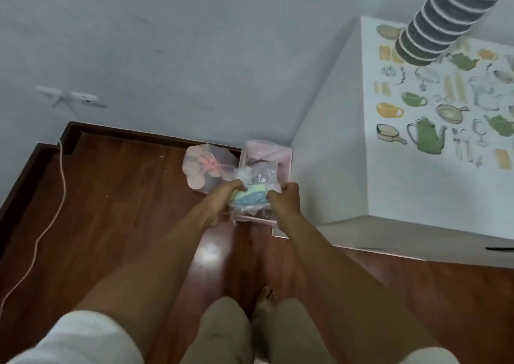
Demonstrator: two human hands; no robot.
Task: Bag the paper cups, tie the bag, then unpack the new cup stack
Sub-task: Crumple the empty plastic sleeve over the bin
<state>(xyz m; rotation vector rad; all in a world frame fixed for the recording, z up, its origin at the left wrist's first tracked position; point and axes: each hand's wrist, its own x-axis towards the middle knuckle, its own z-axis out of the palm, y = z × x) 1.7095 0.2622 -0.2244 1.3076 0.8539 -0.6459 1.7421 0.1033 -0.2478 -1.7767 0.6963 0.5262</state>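
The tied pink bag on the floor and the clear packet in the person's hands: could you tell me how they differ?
The tied pink bag rests on the wooden floor, untouched; the clear packet is held up by the left hand and right hand. The bag is knotted shut and looks pink throughout; the packet shows green and blue contents. Both are thin, see-through plastic.

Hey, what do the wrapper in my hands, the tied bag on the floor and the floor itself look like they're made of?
The wrapper looks like thin clear plastic film: it crinkles, glints, and shows the blue and green inside. The tied bag seems to be thin translucent pinkish plastic, gathered into a knot. The floor looks like glossy reddish-brown wood or laminate, with plank seams and a bright reflection; which one is unclear.
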